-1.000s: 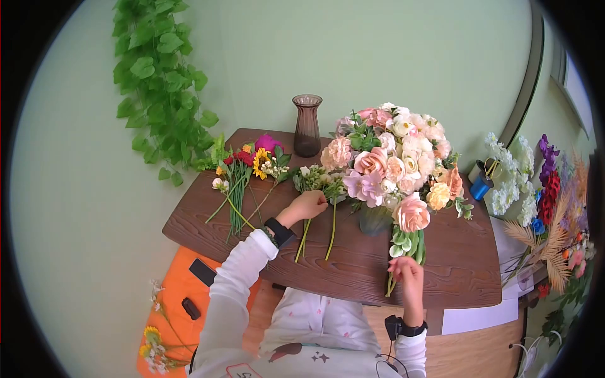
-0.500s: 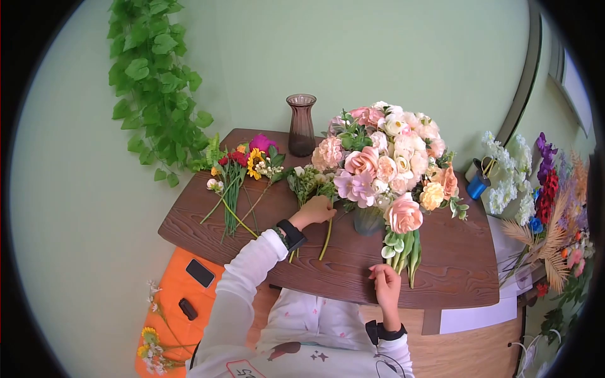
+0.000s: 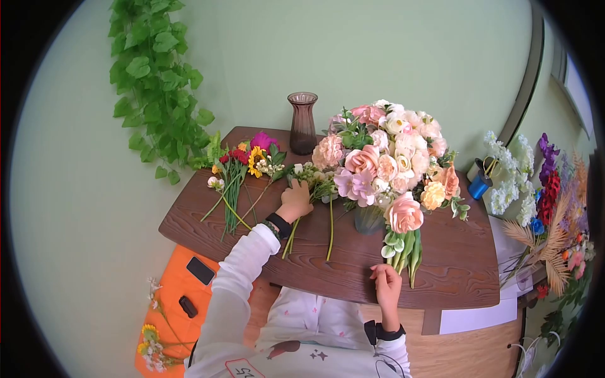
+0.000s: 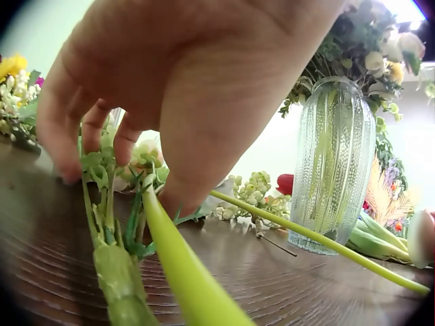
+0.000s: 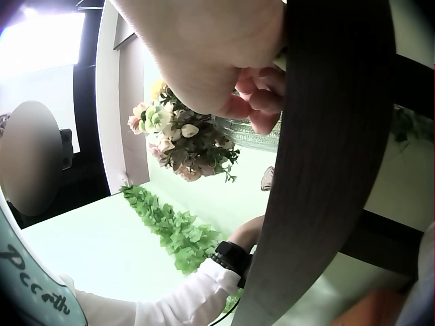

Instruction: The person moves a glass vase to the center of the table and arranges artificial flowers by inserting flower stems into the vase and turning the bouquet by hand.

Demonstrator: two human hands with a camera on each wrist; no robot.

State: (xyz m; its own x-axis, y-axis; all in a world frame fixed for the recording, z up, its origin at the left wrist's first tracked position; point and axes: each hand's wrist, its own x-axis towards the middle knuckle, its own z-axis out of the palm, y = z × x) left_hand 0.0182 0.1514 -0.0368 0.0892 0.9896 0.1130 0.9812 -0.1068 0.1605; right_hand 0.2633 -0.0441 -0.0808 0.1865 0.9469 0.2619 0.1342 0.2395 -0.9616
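Observation:
My left hand (image 3: 296, 201) reaches over the sprigs with small white buds (image 3: 310, 173) left of the large bouquet. In the left wrist view the fingers and thumb of that hand (image 4: 160, 88) point down on either side of thin green stems (image 4: 109, 217), with gaps between; a thick green stem (image 4: 183, 265) runs below. Another stem (image 3: 331, 233) lies to the right. My right hand (image 3: 387, 282) rests at the table's front edge, fingers loosely curled, holding nothing visible, below the leafy stems (image 3: 413, 252); the right wrist view shows its curled fingers (image 5: 262, 95).
A pink and white bouquet (image 3: 403, 151) fills a clear vase (image 4: 333, 163). An empty-looking brown vase (image 3: 304, 123) stands at the back. Mixed flowers (image 3: 255, 160) lie left, a blue spool (image 3: 479, 184) right. A phone (image 3: 200, 270) lies on orange cloth (image 3: 173, 296).
My left hand has left the single stem and moved left and back over the budded sprigs. My right hand has let go of the leafy stems and shifted left to the table edge.

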